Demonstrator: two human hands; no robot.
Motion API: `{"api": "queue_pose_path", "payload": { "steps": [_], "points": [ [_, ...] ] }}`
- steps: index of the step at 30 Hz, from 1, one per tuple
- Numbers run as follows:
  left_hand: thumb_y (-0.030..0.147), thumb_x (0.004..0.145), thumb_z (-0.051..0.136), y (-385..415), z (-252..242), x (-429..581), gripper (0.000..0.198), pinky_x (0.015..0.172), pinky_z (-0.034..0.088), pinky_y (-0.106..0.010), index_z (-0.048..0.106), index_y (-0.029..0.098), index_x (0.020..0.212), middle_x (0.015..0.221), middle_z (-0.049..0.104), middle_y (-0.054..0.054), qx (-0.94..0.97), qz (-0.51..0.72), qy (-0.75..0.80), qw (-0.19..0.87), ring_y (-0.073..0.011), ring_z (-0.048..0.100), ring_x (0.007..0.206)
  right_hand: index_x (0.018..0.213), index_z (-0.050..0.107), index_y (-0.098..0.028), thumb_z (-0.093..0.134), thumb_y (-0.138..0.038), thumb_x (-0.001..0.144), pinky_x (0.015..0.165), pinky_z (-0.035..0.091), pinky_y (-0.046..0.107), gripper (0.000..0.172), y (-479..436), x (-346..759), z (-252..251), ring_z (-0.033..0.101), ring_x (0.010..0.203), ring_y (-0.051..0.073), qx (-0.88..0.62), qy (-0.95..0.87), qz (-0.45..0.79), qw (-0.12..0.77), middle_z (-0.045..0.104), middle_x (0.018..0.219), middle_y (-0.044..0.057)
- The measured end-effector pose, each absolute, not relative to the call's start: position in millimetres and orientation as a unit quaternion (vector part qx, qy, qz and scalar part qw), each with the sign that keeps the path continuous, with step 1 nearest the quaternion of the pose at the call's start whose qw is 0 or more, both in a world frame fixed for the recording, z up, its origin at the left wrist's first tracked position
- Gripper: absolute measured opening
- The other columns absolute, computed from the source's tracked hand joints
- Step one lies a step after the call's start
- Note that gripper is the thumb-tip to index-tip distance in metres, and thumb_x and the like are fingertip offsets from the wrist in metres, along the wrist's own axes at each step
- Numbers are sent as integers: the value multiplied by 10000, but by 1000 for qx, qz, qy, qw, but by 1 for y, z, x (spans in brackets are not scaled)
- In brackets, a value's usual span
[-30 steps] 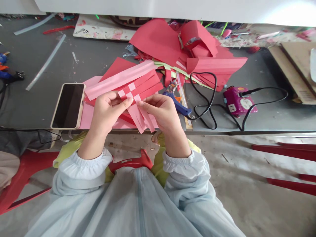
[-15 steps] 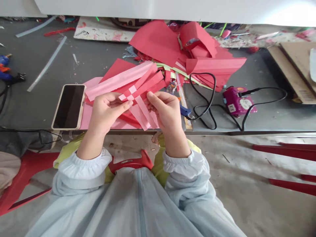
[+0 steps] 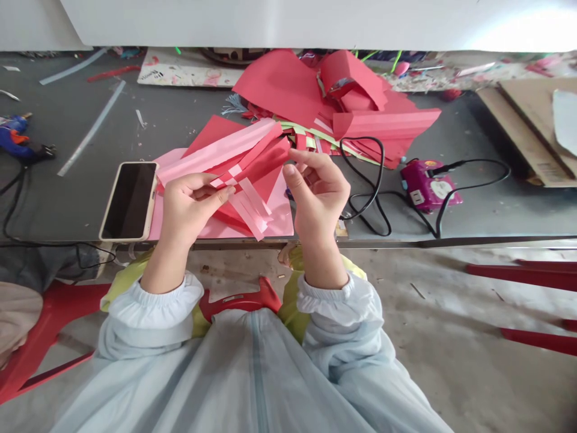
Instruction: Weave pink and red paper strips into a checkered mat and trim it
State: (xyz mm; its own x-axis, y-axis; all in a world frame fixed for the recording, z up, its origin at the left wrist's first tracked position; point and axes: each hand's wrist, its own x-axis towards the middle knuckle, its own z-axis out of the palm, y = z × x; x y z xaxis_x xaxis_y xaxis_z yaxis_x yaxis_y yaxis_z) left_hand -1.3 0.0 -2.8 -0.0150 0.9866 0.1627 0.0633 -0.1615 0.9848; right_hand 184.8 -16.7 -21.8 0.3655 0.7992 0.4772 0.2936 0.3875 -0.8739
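Pinching a woven piece of red and pink paper strips (image 3: 233,175) between thumb and fingers, the left hand (image 3: 184,205) holds the work just above the front of a grey table (image 3: 81,207). The piece shows a small checkered patch beside the left thumb, with pink tails (image 3: 255,210) slanting down toward the table edge and red tails (image 3: 268,162) fanning up and to the right. The right hand (image 3: 322,192) is raised at the tips of those red tails, thumb and forefinger only a narrow gap apart; whether they grip a strip or merely meet its end cannot be told.

Beneath the work lies a pink sheet (image 3: 280,219), with a folded pink strip (image 3: 220,148) and a red sheet (image 3: 211,131) behind it. A smartphone (image 3: 129,201), its screen dark, rests just left of the papers. Farther back, a heap of red paper (image 3: 277,84) spreads over pale green strips (image 3: 311,130). To the right sits a magenta box (image 3: 428,186) with a black cable plugged in, and beyond it lies flat brown cardboard (image 3: 532,120). A blue-and-orange tool (image 3: 17,141) lies at the far left, near a translucent strip (image 3: 92,129).
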Motion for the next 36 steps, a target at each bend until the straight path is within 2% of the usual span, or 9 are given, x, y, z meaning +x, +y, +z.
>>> {"api": "queue_pose_path", "payload": {
  "steps": [4, 7, 12, 18, 24, 31, 36],
  "points": [
    [368, 567, 913, -1, -1, -1, 289, 763, 632, -350, 755, 193, 735, 779, 757, -28, 551, 516, 489, 437, -214, 737, 786, 1203, 668, -306, 588, -532, 911, 670, 505, 330, 378, -16, 184, -22, 596, 790, 164, -527, -533, 188, 634, 572, 894, 35],
    [364, 581, 908, -2, -1, -1, 294, 769, 629, -359, 757, 189, 764, 777, 750, -28, 554, 514, 486, 439, -219, 739, 792, 1170, 691, -307, 616, -504, 903, 662, 507, 330, 340, -16, 184, -23, 586, 761, 156, -527, -536, 190, 632, 572, 884, 31],
    [327, 585, 909, -1, -2, -2, 257, 754, 632, -361, 738, 188, 718, 763, 743, -23, 561, 521, 476, 433, -223, 741, 786, 1243, 676, -322, 644, -465, 889, 653, 499, 329, 383, -15, 185, -24, 567, 722, 143, -527, -536, 199, 629, 581, 890, 23],
    [322, 581, 906, -1, 0, -2, 254, 731, 627, -350, 754, 192, 737, 738, 745, -15, 565, 518, 473, 435, -204, 728, 719, 1110, 758, -348, 665, -403, 877, 695, 486, 352, 257, -16, 185, -24, 508, 702, 144, -536, -520, 145, 649, 572, 822, 5],
    [318, 603, 889, -1, 0, -3, 226, 712, 614, -332, 736, 194, 713, 705, 729, -13, 566, 504, 494, 427, -196, 716, 699, 1055, 779, -360, 701, -389, 862, 690, 493, 343, 210, -18, 183, -21, 468, 625, 122, -516, -536, 97, 661, 598, 782, -11],
    [376, 592, 893, -2, 1, -2, 278, 713, 624, -332, 734, 183, 712, 735, 745, -20, 573, 498, 494, 424, -206, 728, 738, 1159, 735, -318, 606, -481, 929, 678, 515, 340, 310, -15, 186, -27, 484, 652, 124, -541, -567, 73, 617, 646, 863, 14],
    [305, 624, 869, -2, 1, -2, 191, 699, 632, -314, 743, 185, 703, 731, 754, -10, 580, 509, 477, 420, -187, 729, 699, 1214, 707, -292, 566, -502, 953, 662, 511, 339, 364, -11, 188, -33, 472, 642, 122, -536, -583, 35, 609, 642, 872, 22]
  ]
}}
